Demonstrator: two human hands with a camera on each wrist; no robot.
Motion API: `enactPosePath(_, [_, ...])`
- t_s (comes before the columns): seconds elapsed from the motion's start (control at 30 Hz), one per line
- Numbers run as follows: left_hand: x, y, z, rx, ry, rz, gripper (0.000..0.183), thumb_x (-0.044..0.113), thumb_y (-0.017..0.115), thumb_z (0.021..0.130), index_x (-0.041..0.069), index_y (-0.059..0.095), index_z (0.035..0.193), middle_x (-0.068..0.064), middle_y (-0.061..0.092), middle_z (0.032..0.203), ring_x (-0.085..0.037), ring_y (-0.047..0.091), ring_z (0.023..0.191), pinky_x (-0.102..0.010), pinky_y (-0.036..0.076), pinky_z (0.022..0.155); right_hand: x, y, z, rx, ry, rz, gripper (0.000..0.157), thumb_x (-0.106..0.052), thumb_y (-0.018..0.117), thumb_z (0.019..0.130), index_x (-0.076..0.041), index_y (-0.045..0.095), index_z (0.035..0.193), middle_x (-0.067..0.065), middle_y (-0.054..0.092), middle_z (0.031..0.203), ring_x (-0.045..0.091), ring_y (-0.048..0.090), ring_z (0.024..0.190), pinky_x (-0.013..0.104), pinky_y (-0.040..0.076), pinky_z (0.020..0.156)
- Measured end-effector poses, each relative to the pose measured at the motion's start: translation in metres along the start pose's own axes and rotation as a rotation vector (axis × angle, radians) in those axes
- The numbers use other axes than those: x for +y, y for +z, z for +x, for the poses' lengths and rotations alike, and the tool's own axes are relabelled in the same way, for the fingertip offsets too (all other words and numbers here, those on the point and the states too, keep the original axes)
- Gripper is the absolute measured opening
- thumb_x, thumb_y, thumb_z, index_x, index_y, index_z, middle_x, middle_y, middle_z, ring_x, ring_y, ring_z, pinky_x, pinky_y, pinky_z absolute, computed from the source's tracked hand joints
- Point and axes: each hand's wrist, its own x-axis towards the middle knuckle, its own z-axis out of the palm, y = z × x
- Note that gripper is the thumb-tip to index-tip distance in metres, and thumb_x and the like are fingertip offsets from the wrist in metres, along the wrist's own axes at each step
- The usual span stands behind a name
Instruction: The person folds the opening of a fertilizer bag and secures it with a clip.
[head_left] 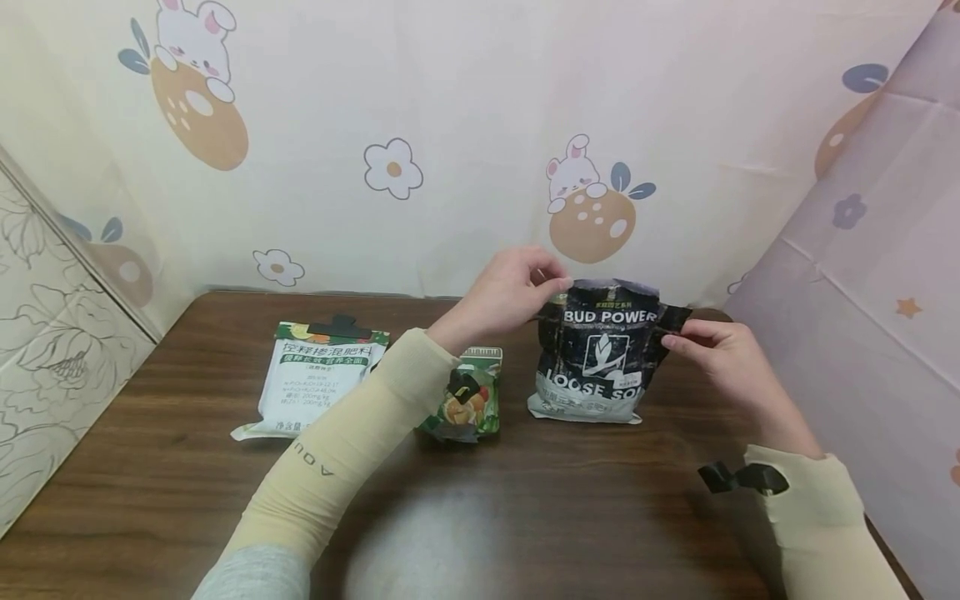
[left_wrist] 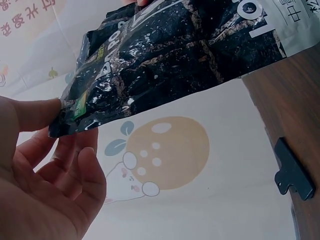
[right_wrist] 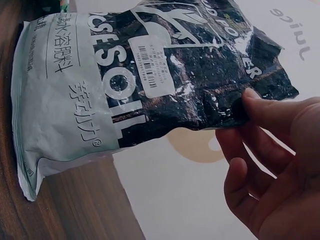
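Note:
A black and pale-grey bag of loose soil [head_left: 609, 346] stands upright on the table, its printed front toward me. My left hand [head_left: 517, 283] pinches the bag's upper left corner between thumb and fingers, as the left wrist view shows too. At the right side, my right hand [head_left: 716, 354] pinches the black upper edge, with the thumb [right_wrist: 270, 110] on the front face. The bag's top looks creased. A white barcode label [right_wrist: 151, 66] sticks to its front in the right wrist view. Its bottom rests on the wood.
Left of the soil bag stands a small green pouch [head_left: 486, 392] with a black clip, partly behind my left forearm. Farther left, a white fertilizer bag [head_left: 315, 375] has a black clip [head_left: 343, 327] on top. Another black clip [left_wrist: 294, 172] lies on the wooden table [head_left: 555, 508].

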Motion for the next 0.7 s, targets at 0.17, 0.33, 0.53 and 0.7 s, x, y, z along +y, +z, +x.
enactPosePath(0.17, [-0.001,0.003,-0.001,-0.037,-0.006,-0.043,0.015,0.029,0.064,0.099,0.015,0.07,0.098,0.004,0.067,0.096,-0.012,0.063,0.085,-0.025,0.048,0.077,0.002,-0.002,-0.001,-0.033,-0.017,-0.018,0.011,-0.011,0.074,0.091,-0.001,0.072,0.09,-0.004,0.057,0.076,0.011,0.047,0.068,0.027,0.038,0.055])
enactPosePath(0.33, [0.001,0.004,0.0,-0.066,-0.013,-0.048,0.015,0.031,0.062,0.1,0.017,0.069,0.101,0.005,0.067,0.099,-0.01,0.063,0.086,-0.025,0.048,0.079,0.007,-0.007,-0.002,-0.102,-0.072,-0.002,0.005,-0.001,0.072,0.09,-0.001,0.07,0.094,-0.005,0.06,0.085,0.009,0.051,0.072,0.022,0.042,0.059])
enactPosePath(0.53, [0.006,0.005,0.004,-0.097,0.013,0.021,0.019,0.036,0.06,0.101,0.021,0.07,0.107,0.01,0.066,0.102,-0.006,0.06,0.092,-0.024,0.046,0.083,0.007,-0.011,-0.001,-0.145,-0.107,0.004,0.006,0.0,0.066,0.094,0.001,0.07,0.098,0.0,0.065,0.092,0.007,0.054,0.081,0.017,0.044,0.067])
enactPosePath(0.7, [0.011,0.005,0.009,-0.13,0.042,0.082,0.022,0.036,0.059,0.101,0.022,0.072,0.11,0.012,0.067,0.102,-0.005,0.058,0.096,-0.022,0.044,0.086,0.006,-0.013,-0.001,-0.148,-0.131,0.023,0.01,0.001,0.064,0.095,0.005,0.069,0.102,0.0,0.067,0.092,0.005,0.057,0.08,0.015,0.045,0.068])
